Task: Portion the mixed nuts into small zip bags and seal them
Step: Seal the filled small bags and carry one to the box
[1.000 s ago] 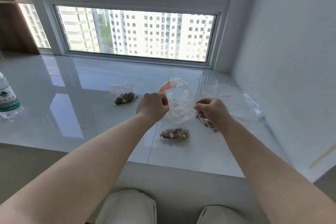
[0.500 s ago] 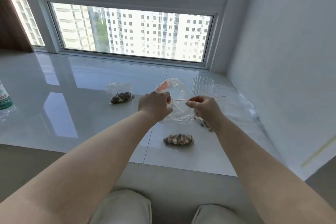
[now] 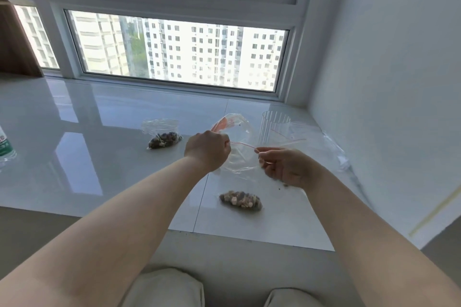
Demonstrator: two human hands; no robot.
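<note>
A clear zip bag (image 3: 239, 157) with a red seal line hangs above the white sill between my hands. My left hand (image 3: 207, 149) grips its left top corner in a fist. My right hand (image 3: 284, 166) pinches the red zip edge at the right end. The bag looks empty as far as I can tell. Below it on the sill lies a small bag of mixed nuts (image 3: 240, 199). Another filled bag of nuts (image 3: 163, 138) lies further left, its top loose. A few nut crumbs (image 3: 284, 185) lie under my right wrist.
A clear plastic cup (image 3: 273, 127) stands behind my right hand, beside spare clear bags (image 3: 314, 142) by the right wall. A water bottle (image 3: 6, 147) stands at the far left edge. The window runs along the back, and my knees show below the sill's front edge.
My right hand slid slightly right along the red zip edge, widening the gap between the hands. The view tilted up a little; the nut bags on the sill did not move.
</note>
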